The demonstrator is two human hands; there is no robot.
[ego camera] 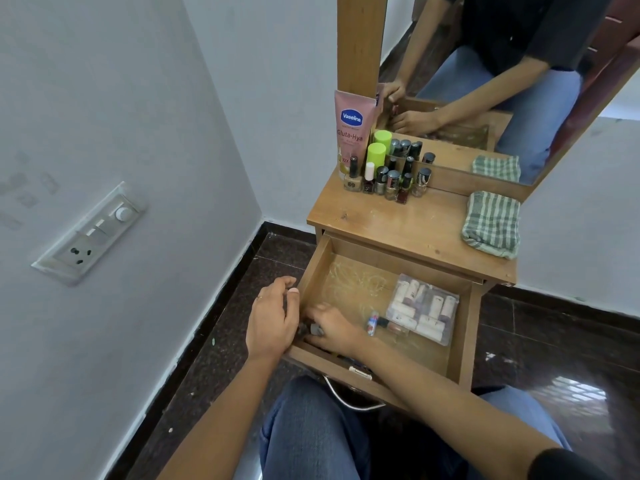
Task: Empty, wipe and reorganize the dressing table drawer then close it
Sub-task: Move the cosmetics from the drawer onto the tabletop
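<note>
The wooden drawer (pixel 460 355) of the dressing table stands pulled open. Inside lie a clear pouch (pixel 423 313) of small white tubes at the right and a small blue-capped tube (pixel 373 323) beside it. My right hand (pixel 334 329) reaches into the near left corner and curls round a small dark bottle (pixel 313 330). My left hand (pixel 273 318) rests on the drawer's left wall next to it, fingers loosely bent, holding nothing that I can see. On the tabletop (pixel 398 223) stand a pink Vaseline tube (pixel 353 129), a green-capped bottle (pixel 376 155) and several nail polish bottles (pixel 391 181).
A folded green checked cloth (pixel 491 223) lies on the right of the tabletop. A mirror (pixel 502 81) rises behind the table. A white wall with a switch panel (pixel 91 233) is close on the left. My knees sit under the drawer front, by its metal handle (pixel 349 400).
</note>
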